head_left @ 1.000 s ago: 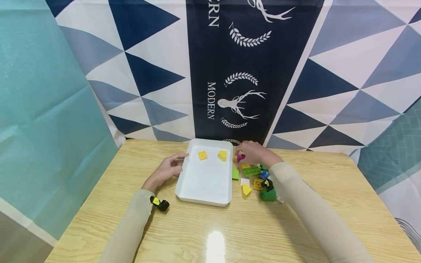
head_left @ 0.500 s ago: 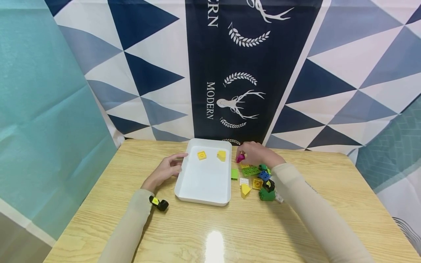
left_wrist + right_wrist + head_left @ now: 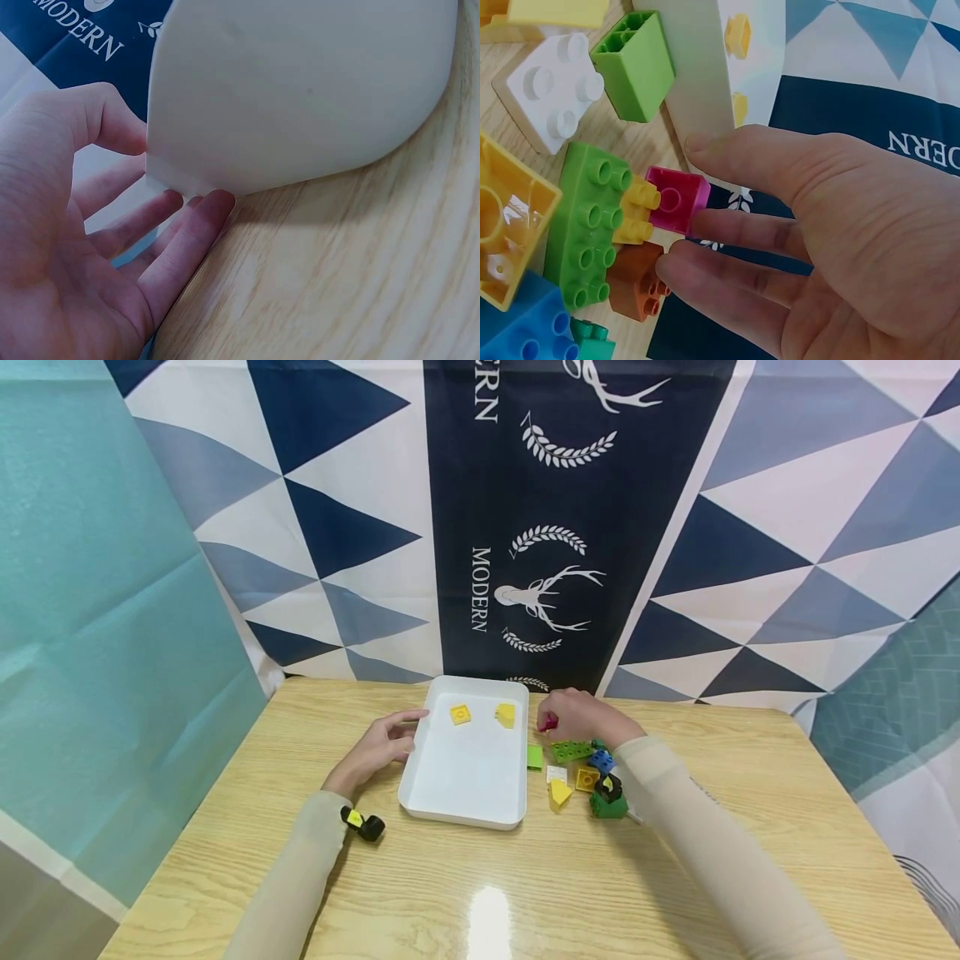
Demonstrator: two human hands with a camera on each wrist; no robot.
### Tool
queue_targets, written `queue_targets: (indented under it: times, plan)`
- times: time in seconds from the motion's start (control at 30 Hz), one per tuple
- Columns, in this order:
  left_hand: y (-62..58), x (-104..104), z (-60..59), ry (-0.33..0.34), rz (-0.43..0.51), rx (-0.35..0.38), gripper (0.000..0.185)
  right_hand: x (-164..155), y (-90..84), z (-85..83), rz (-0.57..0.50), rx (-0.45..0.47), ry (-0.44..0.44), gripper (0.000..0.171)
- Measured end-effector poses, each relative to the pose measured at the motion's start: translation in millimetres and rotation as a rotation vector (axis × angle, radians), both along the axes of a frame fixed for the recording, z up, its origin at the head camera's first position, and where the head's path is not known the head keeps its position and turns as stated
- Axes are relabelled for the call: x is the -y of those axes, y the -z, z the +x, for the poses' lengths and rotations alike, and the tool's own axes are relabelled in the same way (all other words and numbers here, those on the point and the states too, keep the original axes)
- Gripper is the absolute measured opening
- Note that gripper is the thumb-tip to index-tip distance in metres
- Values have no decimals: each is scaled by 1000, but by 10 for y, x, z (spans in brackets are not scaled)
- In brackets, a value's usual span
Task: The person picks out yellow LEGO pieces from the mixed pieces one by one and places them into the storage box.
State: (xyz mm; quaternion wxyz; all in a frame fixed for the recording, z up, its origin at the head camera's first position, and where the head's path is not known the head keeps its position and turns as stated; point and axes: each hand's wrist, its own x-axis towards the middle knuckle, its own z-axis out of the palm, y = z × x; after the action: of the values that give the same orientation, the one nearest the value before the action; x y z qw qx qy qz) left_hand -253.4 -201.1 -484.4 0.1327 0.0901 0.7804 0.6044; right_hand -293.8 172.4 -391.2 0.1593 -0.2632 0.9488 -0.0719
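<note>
While right hand (image 3: 832,247) fingers touch pink brick (image 3: 676,199) without clear grasp, left hand (image 3: 82,247) relaxed and released against white tray (image 3: 420,793), two yellow bricks (image 3: 461,714) inside.

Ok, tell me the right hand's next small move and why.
Probably close thumb and fingers on the pink brick and lift it. The right hand has fingertips at that brick but no firm pinch shows yet, and it sits tight against the yellow brick. The left hand steadies the white tray.
</note>
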Motion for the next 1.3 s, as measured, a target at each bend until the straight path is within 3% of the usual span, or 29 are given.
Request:
queue_targets:
  times: [0.2,0.47,1.1,1.3]
  plan:
    - [-3,-4,-3,0,-1,3,73,-2,19,11,-10,34,7,12]
    - [10,-6,-13,-2,-14,6,72,7,105,12,-8,-2,-25,13]
    - [4,0,-4,-9,-14,8,73,25,187,27,-18,-16,60,18]
    - [-4,0,-4,-8,-14,5,73,6,265,23,-9,-38,52,18]
